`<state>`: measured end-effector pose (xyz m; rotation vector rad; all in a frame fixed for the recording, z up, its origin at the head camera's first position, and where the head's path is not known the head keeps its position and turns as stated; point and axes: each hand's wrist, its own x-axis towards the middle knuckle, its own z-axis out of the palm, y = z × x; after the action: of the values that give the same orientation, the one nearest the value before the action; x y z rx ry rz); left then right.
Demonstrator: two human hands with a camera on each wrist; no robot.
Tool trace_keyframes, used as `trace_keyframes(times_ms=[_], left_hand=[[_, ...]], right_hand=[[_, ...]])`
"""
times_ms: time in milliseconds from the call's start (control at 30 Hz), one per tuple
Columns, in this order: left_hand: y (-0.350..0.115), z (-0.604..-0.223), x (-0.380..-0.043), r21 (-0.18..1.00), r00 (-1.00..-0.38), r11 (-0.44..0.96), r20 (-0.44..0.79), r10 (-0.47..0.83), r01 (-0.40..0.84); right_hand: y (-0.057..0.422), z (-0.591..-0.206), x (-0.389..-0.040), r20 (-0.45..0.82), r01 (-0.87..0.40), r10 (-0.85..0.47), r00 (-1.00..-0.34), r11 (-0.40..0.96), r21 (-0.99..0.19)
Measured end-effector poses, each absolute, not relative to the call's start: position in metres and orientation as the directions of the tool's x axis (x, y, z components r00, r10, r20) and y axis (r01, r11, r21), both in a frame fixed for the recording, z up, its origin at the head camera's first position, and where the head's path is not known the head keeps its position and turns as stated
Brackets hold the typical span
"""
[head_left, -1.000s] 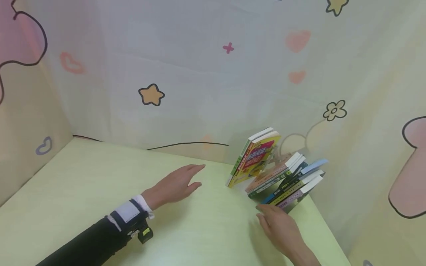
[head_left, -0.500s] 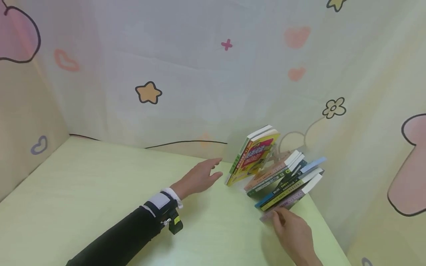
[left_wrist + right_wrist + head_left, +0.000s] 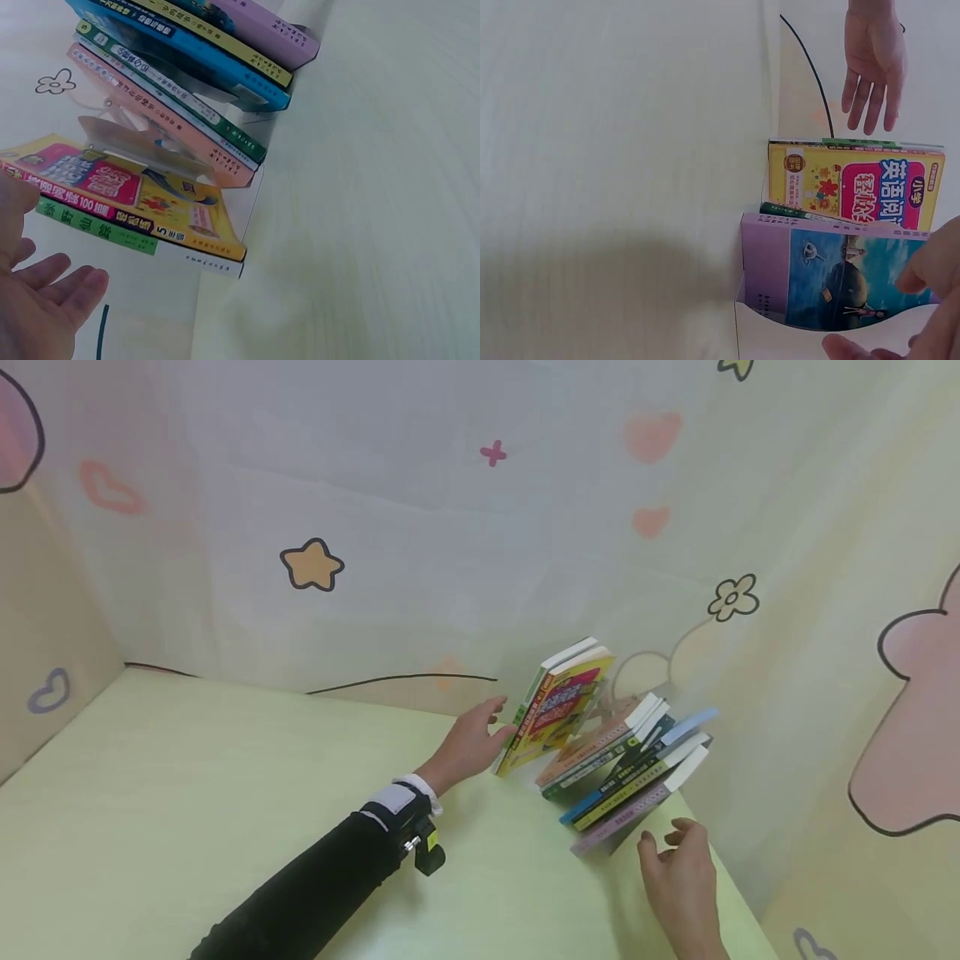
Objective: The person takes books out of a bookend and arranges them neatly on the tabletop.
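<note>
Books lean in a row at the back right, in what looks like a white holder (image 3: 769,330). At the row's left a yellow book (image 3: 558,710) leans with a green-and-white-spined one (image 3: 105,225) behind it. My left hand (image 3: 471,743) is beside these two, thumb and fingers spread; whether the thumb touches a spine I cannot tell. Right of them slant an orange-spined book (image 3: 585,752), a green-spined one (image 3: 180,94), a blue one (image 3: 187,45), a yellow-and-black-spined one (image 3: 622,793) and a purple one (image 3: 622,818). My right hand (image 3: 684,881), fingers loosely bent, is just right of the purple book, holding nothing.
The pale table (image 3: 262,827) spreads left and in front of the books. A patterned cloth wall (image 3: 420,568) rises behind them, and another cloth stands beyond the table's right edge (image 3: 738,893).
My left hand has moved right, up to the yellow book. My right hand pinched the purple book's near edge half a second ago; now it is off it, farther right. The purple book sits farther forward.
</note>
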<state>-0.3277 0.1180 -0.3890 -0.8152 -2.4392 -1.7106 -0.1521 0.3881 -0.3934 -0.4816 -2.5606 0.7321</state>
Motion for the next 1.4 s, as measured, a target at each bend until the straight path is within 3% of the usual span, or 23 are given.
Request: trace_keyframes(times_ms=[500, 733, 1400], left_hand=[[0.156, -0.384, -0.338, 0.906, -0.847, 0.156, 0.292, 0.445, 0.394], [0.162, -0.385, -0.341, 0.898, -0.857, 0.202, 0.276, 0.435, 0.391], [0.173, -0.389, -0.353, 0.875, -0.881, 0.258, 0.304, 0.363, 0.409]], right_hand=[[0.397, -0.392, -0.164, 0.104, 0.222, 0.395, -0.913, 0.694, -0.685], [0.399, -0.400, -0.169, 0.072, 0.204, 0.354, -0.933, 0.682, -0.703], [0.404, -0.418, -0.188, 0.213, 0.050, 0.268, -0.939, 0.724, -0.688]])
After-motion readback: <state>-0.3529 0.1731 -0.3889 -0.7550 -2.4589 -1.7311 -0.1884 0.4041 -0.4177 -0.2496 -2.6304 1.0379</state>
